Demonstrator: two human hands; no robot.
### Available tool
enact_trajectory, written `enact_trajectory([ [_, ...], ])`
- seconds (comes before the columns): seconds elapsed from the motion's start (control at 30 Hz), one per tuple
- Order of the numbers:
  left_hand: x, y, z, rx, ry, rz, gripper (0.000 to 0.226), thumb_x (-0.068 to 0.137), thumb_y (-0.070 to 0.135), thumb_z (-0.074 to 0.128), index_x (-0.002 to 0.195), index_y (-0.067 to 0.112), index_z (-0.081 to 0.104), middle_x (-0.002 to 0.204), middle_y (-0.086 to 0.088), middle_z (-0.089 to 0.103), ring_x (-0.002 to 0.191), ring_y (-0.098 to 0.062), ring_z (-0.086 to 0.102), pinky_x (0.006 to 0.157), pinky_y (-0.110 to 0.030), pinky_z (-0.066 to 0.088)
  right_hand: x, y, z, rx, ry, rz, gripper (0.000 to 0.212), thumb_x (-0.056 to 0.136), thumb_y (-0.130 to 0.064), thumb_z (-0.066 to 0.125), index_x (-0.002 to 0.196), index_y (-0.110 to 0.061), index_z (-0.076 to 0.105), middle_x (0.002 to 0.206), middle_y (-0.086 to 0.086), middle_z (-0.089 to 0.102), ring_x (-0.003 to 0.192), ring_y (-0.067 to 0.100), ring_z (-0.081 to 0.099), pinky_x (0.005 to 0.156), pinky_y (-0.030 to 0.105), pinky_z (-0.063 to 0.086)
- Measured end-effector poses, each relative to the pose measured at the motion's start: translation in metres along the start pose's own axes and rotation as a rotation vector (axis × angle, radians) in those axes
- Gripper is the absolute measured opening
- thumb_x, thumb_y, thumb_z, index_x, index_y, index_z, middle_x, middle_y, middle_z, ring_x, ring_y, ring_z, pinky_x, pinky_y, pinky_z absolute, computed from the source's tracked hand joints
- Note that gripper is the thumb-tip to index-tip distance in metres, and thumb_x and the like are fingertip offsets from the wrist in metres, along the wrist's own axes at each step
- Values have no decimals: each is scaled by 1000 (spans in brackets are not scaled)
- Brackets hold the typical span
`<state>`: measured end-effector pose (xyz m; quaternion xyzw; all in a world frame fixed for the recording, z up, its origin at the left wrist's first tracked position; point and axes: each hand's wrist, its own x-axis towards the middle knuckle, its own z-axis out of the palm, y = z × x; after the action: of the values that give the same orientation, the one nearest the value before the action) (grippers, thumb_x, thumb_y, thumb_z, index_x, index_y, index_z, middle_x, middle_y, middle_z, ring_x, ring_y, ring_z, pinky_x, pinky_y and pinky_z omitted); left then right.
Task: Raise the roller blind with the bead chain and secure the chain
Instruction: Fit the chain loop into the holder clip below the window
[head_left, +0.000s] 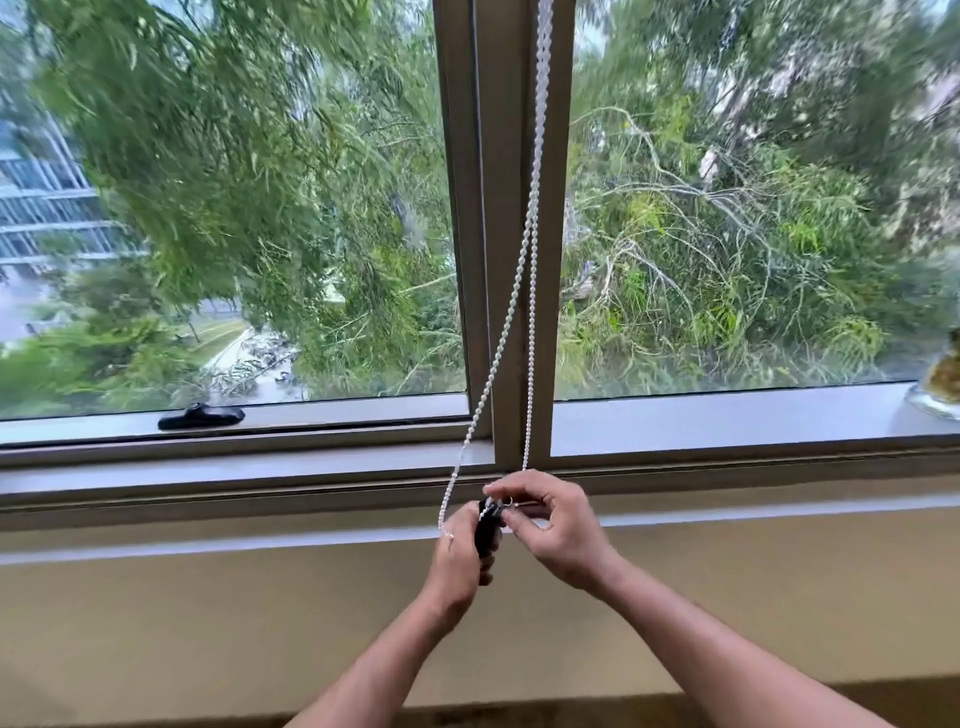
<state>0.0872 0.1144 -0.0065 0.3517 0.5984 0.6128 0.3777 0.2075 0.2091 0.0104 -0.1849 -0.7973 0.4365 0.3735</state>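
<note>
A white bead chain (511, 296) is hung down the grey window mullion (506, 208) to the pale sill (208, 538), where it is pinched by the right hand (550, 525); a small black object (487, 527), possibly a clip, is gripped by the left hand (460, 564). A black window latch (201, 415) is seen left.

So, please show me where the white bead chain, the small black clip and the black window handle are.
white bead chain (531, 244): head view, on the strands before the frame post.
small black clip (486, 527): head view, on its body between the hands.
black window handle (201, 415): head view, on its middle.
</note>
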Motion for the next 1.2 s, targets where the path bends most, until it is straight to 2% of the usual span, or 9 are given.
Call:
enact_trajectory([
  [0.1,1,0,1,5,5,-2,34,89,37,29,64,23,47,56,7,39,44,-8,27,45,-21,22,4,-1,-5,14,-48,-2,33,87,2,69,108,-21,78,108,-11,77,104,9,74,91,25,59],
  [0.27,3,-1,1,32,3,5,32,88,36,30,64,25,47,57,6,37,45,-8,26,46,-23,20,10,0,-8,10,-85,21,30,89,0,69,109,-21,78,108,-9,78,102,7,74,91,23,59],
  [0.47,5,0,0,42,-1,30,29,87,36,31,77,15,48,58,4,38,46,-8,27,45,-22,21,12,2,-8,20,-62,40,30,91,-4,68,110,-26,76,106,-11,78,100,9,74,89,29,61],
  [0.67,4,-1,3,25,-11,21,31,88,37,30,65,26,47,59,3,34,48,-10,22,48,-25,15,13,0,-10,-23,-104,-30,36,88,0,63,107,-29,74,108,-13,74,104,14,73,92,31,60],
  [0.87,6,-6,4,34,4,4,31,89,39,31,69,20,45,57,5,37,47,-9,24,45,-23,19,15,4,-15,-94,-156,-30,42,87,4,66,109,-31,75,113,-17,75,109,8,72,95,34,60],
  [1.07,7,-5,9,33,-15,-9,34,89,40,31,64,25,47,57,5,36,46,-8,24,45,-22,18,14,4,-16,-81,-136,34,43,86,5,64,106,-31,76,112,-16,77,102,7,74,93,35,61],
  [1.2,7,-10,10,32,-18,-44,39,89,42,31,59,27,52,59,4,36,46,-9,24,46,-23,18,14,5,-19,-92,-151,52,35,86,4,71,102,-27,79,110,-11,79,98,7,76,90,36,62],
])
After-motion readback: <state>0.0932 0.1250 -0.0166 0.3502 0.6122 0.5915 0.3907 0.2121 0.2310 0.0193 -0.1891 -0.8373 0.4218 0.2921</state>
